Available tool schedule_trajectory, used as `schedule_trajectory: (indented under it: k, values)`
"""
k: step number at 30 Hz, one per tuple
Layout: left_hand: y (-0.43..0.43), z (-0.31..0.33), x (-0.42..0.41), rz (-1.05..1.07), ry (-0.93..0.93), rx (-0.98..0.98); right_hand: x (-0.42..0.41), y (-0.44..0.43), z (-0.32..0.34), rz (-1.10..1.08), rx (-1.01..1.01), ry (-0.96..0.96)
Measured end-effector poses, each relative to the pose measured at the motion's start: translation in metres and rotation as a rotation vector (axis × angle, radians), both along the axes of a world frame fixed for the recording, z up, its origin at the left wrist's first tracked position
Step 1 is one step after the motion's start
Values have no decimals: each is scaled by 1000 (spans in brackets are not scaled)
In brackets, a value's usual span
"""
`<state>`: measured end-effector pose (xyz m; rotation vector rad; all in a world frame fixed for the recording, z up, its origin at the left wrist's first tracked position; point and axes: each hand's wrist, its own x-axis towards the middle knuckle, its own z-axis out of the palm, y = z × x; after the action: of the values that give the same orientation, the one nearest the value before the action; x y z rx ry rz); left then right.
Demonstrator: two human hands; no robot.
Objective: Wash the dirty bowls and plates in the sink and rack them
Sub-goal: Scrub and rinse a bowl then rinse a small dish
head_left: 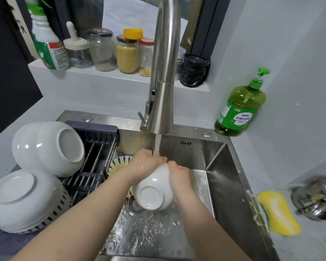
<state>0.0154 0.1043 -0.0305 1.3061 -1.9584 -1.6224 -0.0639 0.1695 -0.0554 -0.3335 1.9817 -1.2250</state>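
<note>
Steel sink point(220, 178) with the tap point(162, 102) running: you hold a white bowl point(152, 193) tilted in the stream.
Your left hand point(145, 164) wraps its upper side and your right hand point(179, 178) cups the other, base toward you. Wet and glazed, it is likely slick, rigid and breakable, so grip rim and base, not the smooth wall, when you carry it to the rack point(94, 147).

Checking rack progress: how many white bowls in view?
4: held bowl under the tap; two nested bowls on the rack; inverted bowl lower left. Others may hide beneath.
</note>
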Motion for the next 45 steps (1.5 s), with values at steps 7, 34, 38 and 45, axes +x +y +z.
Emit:
schedule_trajectory:
  k: [7,34,38,45]
  values:
    - [19,-20,7,337,115,5,-10,6,10,-454,-189,-438]
    - [22,-42,38,285,740,799,-15,-6,6,-229,-23,-545]
    - [31,-24,28,420,848,795,-16,-12,-5,-239,-101,-529]
    - [30,-14,13,739,970,945,39,-5,-16,-44,-214,103]
